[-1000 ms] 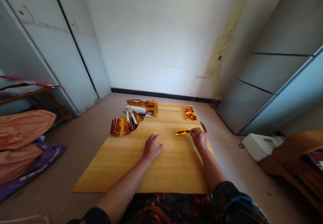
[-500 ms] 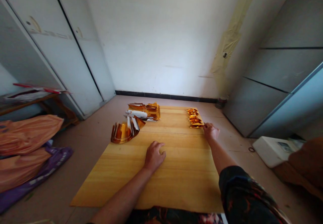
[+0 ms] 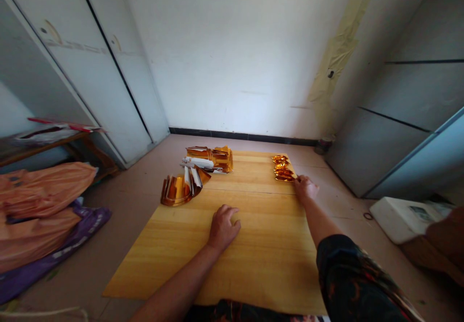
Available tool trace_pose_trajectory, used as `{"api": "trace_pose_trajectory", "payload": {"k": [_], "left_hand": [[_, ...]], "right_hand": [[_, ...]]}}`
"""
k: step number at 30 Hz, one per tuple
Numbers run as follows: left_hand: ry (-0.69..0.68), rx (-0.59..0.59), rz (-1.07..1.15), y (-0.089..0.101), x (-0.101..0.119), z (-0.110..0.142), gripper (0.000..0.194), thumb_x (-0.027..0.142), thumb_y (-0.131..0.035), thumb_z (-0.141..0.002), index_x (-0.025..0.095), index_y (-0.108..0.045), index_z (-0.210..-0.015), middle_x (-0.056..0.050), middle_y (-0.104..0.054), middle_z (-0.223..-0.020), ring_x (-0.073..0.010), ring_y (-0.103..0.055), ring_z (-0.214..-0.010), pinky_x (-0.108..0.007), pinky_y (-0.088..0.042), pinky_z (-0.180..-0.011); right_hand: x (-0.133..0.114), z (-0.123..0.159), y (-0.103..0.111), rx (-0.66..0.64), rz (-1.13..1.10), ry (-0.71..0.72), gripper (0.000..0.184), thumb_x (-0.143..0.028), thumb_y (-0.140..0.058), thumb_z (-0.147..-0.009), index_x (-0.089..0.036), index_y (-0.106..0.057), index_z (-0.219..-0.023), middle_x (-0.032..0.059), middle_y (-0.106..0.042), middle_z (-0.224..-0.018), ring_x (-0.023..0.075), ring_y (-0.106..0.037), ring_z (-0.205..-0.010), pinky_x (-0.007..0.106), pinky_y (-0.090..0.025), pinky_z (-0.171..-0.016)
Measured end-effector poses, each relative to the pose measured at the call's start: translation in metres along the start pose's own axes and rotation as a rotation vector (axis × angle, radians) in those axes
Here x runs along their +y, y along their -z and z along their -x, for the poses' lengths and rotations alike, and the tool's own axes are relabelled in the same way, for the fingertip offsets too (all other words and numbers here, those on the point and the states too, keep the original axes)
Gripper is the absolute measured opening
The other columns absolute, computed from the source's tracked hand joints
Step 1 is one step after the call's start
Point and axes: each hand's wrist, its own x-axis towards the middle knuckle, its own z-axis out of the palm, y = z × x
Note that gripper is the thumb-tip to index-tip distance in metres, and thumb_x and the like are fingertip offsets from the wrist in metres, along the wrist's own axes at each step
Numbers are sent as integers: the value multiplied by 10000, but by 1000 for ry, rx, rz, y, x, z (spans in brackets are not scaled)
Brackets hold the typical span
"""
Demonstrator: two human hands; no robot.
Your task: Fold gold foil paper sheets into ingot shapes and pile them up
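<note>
Low over the middle of the wooden board (image 3: pixel 174 259) is my left hand (image 3: pixel 223 227), its thumb and bent fingers apart and nothing between them. My right hand (image 3: pixel 306 188) is at the board's right edge, fingers pinched at the right end of the nearest folded gold foil paper piece (image 3: pixel 284 179). Several more shiny folded gold pieces (image 3: pixel 281 165) lie in a row just behind it. Curved gold foil sheets (image 3: pixel 177 191) with white undersides rest at the left edge. Behind these lies a stack of gold sheets (image 3: pixel 222 158) with a white roll (image 3: pixel 198 163).
Pale cabinets (image 3: pixel 97 70) stand at the left, near orange bags (image 3: pixel 43 186) and a purple bag (image 3: pixel 83 232) on the floor. A white wall (image 3: pixel 232 61) rises behind the board. At the right are a grey refrigerator-like cabinet (image 3: pixel 391 133) and a white box (image 3: pixel 398 220).
The view has shifted slightly, so everything appears a little farther right. My right hand stays at the end of the nearest gold piece, and my left hand holds its pose.
</note>
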Motion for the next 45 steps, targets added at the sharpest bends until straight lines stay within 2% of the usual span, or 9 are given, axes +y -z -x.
{"api": "trace_pose_trajectory", "payload": {"k": [9,18,21,24,27,30,35,40,45], "left_hand": [[7,-5,-1,1,2,0,305,126,-581,-681,197,-660,-967,-40,-619,-963,-196,-558,-966,-331,-434,-910],[-5,-5,21,-2,0,0,312,115,-570,-685,196,-653,-975,-43,-621,-971,-196,-559,-975,-335,-436,-913],[-39,30,62,-4,-2,-1,297,113,-552,-694,190,-648,-963,-45,-615,-959,-190,-565,-959,-328,-449,-907],[-80,118,80,6,-8,-6,292,97,-514,-710,199,-638,-954,-40,-610,-951,-176,-567,-957,-299,-460,-899],[-102,250,-45,34,-24,-16,229,156,-498,-766,217,-637,-937,-42,-609,-960,-181,-560,-972,-291,-448,-915],[1,364,-222,69,-48,-26,176,221,-480,-811,208,-636,-890,-56,-614,-979,-200,-563,-980,-308,-441,-920],[255,319,-398,95,-73,-30,174,295,-504,-828,169,-624,-827,-77,-614,-947,-223,-594,-906,-308,-478,-816],[277,242,-417,84,-73,-31,408,234,-559,-810,82,-517,-1186,-164,-587,-1119,-278,-554,-1067,-327,-451,-890],[349,172,-418,79,-79,-39,422,268,-515,-828,92,-528,-1212,-176,-589,-1108,-289,-562,-1057,-347,-454,-894]], "right_hand": [[-4,5,1,-16,10,-17,195,-330,-514,-786,-212,-661,-836,59,-650,-940,191,-546,-854,298,-307,-703],[-4,24,9,45,-9,-25,286,-292,-523,-786,-198,-624,-1037,71,-638,-1009,200,-563,-875,306,-342,-733],[-21,48,14,80,-39,161,221,-208,-506,-779,-186,-641,-954,70,-646,-969,188,-570,-850,283,-361,-722],[-54,84,17,-52,-192,515,151,-152,-504,-763,-194,-644,-801,38,-642,-825,142,-569,-724,233,-383,-669],[-95,126,19,-175,-360,760,160,-123,-493,-774,-204,-630,-758,16,-615,-781,116,-558,-672,202,-397,-638],[-128,164,17,-273,-443,908,150,-97,-508,-769,-197,-619,-760,10,-599,-781,109,-559,-692,187,-400,-639],[-148,199,8,-279,-411,1023,140,-97,-517,-769,-183,-594,-690,10,-573,-736,118,-536,-681,202,-379,-623],[-144,205,-2,-202,-417,1002,175,-75,-493,-769,-178,-574,-652,15,-559,-702,124,-518,-679,219,-353,-629],[-143,206,-4,-164,-360,988,175,-83,-503,-781,-171,-559,-641,16,-555,-704,117,-495,-667,225,-323,-626]]}}
